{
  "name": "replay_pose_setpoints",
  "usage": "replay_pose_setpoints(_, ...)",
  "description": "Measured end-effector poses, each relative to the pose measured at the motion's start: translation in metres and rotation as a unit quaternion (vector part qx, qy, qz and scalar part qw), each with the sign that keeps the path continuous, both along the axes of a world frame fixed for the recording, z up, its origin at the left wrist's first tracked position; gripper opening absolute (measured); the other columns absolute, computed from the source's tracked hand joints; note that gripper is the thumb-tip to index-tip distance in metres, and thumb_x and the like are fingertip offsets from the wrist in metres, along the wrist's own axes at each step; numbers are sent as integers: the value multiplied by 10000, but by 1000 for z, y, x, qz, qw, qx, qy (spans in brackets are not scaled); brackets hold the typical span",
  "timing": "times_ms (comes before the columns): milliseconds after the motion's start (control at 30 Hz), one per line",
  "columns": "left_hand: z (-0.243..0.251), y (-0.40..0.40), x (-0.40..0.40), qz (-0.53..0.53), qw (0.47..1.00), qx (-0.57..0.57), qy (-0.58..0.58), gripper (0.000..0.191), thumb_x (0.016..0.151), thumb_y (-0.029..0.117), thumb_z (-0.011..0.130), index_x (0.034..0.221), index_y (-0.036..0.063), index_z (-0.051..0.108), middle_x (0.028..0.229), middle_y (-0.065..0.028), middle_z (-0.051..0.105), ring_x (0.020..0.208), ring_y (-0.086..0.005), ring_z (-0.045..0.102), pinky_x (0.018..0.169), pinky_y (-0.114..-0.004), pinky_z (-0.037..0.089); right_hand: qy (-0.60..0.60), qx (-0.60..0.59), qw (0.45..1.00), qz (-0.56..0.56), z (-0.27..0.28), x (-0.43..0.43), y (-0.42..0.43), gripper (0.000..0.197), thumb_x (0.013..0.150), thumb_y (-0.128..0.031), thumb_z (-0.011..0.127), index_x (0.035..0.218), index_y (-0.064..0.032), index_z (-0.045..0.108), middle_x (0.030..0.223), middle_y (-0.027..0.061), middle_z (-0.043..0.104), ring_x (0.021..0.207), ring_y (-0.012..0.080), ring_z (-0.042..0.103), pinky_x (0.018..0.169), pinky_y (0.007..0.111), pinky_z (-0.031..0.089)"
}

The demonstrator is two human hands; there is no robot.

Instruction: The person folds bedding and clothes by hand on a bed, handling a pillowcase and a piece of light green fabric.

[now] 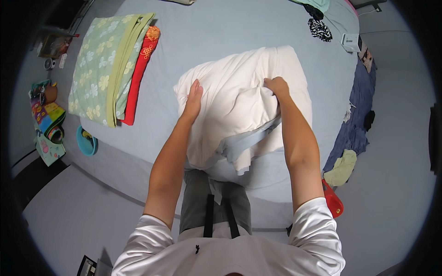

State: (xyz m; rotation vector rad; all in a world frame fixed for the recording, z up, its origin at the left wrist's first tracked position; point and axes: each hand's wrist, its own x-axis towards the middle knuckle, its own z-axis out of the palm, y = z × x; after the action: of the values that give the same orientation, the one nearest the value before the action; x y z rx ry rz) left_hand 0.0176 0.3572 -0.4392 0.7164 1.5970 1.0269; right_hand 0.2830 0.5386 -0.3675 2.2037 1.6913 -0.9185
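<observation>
A bulky white quilt (238,93), loosely folded, lies before me near the edge of a bed with a pale blue-grey sheet (228,27). A grey-blue fabric layer (241,141) shows at its near side, where a loose corner hangs down. My left hand (194,98) rests along the quilt's left side, fingers fairly straight and pointing away from me. On the upper right, my right hand (277,86) has its fingers curled into the white fabric and pinches a fold of it. The fingertips of that hand are partly hidden in the cloth.
A folded green floral quilt (100,69) lies at the bed's left, over a red embroidered textile (138,82). Right of the bed are blue cloth (352,107), a light green cloth (342,169) and a red object (332,200). A blue basin (85,143) stands lower left.
</observation>
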Motion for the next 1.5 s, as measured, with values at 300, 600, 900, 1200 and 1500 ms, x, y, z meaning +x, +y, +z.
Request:
replay_pose_setpoints(300, -35, -24, -15, -245, 932, -73, 256, 613, 1039, 422, 350, 1567, 173, 164, 1631, -74, 148, 1509, -272, 93, 1172, -565, 51, -55, 281, 955, -74, 15, 252, 21, 458, 948, -400, 529, 721, -21, 649, 673, 92, 663, 593, 187, 625, 584, 348, 495)
replay_pose_setpoints(600, 126, -49, 63, -231, 891, 139, 366, 606, 880, 239, 645, 1419, 64, 428, 1492, -201, 375, 1407, -363, 318, 1119, -613, 210, 221, 16, 941, -254, 29, 132, -75, 853, 814, -638, 649, 1366, -31, 416, 1075, 102, 642, 847, 187, 659, 784, 379, 529)
replay_pose_setpoints(900, 157, -33, 54, -237, 938, 35, 251, 321, 757, 109, 699, 1075, 78, 667, 966, -171, 693, 928, -337, 640, 835, -428, 479, 140, -56, 988, -20, 58, 112, -93, 725, 805, -359, 741, 1344, 23, 443, 1151, 197, 583, 1093, 263, 556, 954, 351, 425)
replay_pose_setpoints(1200, 141, -92, 82, -315, 868, 82, 374, 828, 663, 321, 848, 1352, 55, 473, 1154, -178, 589, 1079, -367, 557, 885, -448, 467, 292, 71, 883, -361, -10, 237, -149, 468, 869, -481, 681, 1035, -52, 601, 760, 26, 617, 618, 103, 577, 543, 249, 487)
replay_pose_setpoints(1500, 91, -174, 142, -402, 800, 179, 409, 322, 683, 57, 651, 1000, 87, 605, 821, -92, 566, 683, -295, 617, 624, -439, 506, 302, 13, 917, -260, -25, 60, -197, 580, 782, -344, 713, 1208, 29, 586, 1282, 304, 559, 1188, 395, 559, 992, 412, 439)
